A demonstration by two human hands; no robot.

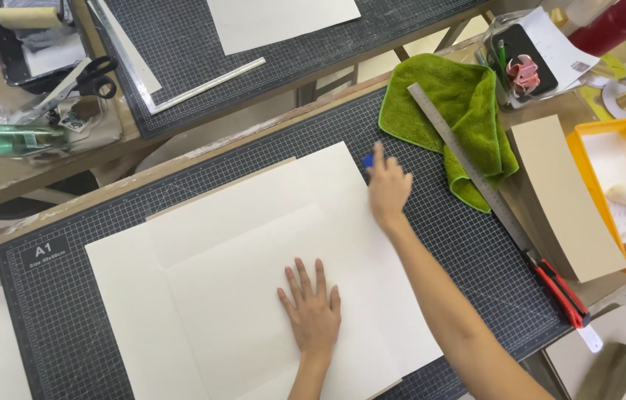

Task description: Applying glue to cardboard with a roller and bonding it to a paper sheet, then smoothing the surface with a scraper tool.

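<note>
Pressing your left hand point(311, 311) flat, fingers spread, on the cream paper point(254, 274); right hand point(388, 189) pinches a small blue tool point(368, 159). Keep strokes even.

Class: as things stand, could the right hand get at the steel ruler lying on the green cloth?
Probably yes. The right hand rests at the paper's far edge, holding something small and blue, and only bare mat lies between it and the ruler.

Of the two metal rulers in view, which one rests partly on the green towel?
The steel ruler right of the right hand, lying diagonally across the green towel; the other ruler lies on the far cutting mat.
</note>
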